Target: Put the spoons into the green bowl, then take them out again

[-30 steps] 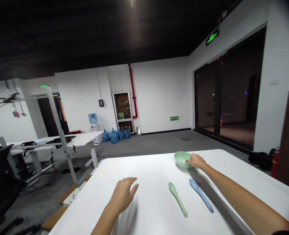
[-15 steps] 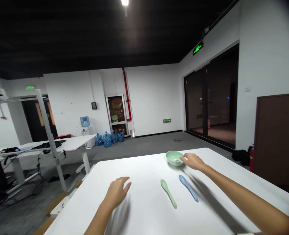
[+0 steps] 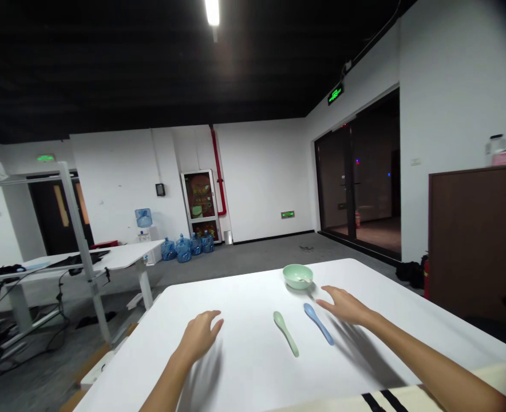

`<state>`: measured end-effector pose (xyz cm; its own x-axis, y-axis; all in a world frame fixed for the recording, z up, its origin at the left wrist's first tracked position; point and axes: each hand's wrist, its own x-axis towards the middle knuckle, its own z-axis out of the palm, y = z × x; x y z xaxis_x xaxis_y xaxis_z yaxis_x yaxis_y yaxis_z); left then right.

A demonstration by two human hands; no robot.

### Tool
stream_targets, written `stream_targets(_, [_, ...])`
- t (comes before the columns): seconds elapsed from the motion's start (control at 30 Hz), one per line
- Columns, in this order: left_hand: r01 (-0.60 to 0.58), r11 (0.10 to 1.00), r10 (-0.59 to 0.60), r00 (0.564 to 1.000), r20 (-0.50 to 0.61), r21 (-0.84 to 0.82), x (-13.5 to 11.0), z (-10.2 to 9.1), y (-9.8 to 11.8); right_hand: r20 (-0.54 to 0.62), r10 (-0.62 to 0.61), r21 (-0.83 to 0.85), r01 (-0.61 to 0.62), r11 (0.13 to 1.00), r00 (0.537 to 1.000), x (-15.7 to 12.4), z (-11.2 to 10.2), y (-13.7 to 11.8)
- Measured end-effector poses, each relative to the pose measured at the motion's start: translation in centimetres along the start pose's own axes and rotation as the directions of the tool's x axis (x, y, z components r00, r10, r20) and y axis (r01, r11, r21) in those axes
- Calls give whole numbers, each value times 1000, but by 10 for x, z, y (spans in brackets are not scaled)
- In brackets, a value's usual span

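Note:
A light green bowl [image 3: 293,280] stands near the far edge of the white table [image 3: 244,355]. Inside it lies a small pale piece [image 3: 305,280], too small to make out fully. Nearer to me, a green spoon [image 3: 285,333] and a blue spoon [image 3: 319,324] lie side by side, handles toward me. Just right of the blue spoon hovers my right hand [image 3: 343,304], fingers apart and holding nothing; it is clear of the bowl. My left hand [image 3: 199,335] hangs over the left part of the table, thumb and fingers apart, with nothing in it.
Cream cloth with black stripes [image 3: 386,400] shows at the bottom right edge. Left of my table is another white table [image 3: 137,250] with cables and a metal post [image 3: 79,229]. Blue water bottles [image 3: 183,249] stand by the far wall; a brown cabinet [image 3: 471,252] stands at right.
My right hand has drawn back from the bowl's rim toward me and opened. My left hand stays about where it was. The whole view has shifted slightly; bowl and spoons lie unmoved on the table.

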<state>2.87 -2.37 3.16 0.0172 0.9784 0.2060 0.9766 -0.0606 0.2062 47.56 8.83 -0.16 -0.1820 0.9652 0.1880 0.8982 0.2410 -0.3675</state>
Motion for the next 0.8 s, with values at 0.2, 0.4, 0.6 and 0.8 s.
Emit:
stream_targets(0.2, [-9,1000,9,1000,-2,-7,-1,-1,4,39,-16,6,16,1000,999,0,5,5])
stream_targets(0.4, [-5,1000,5,1000,-4,-22,-4,-4,6,34,-13,23,12,1000,999,-1,7,9])
stream_targets(0.6, [-10,1000,10,1000,-3,-26,-4,-4,10,2,-18,12,18,1000,1000,7,4,8])
stream_targets(0.8, [-16,1000,16,1000,-1,-23,-2,-5,11,-32,0,-21,0,1000,999,34,-8,-4])
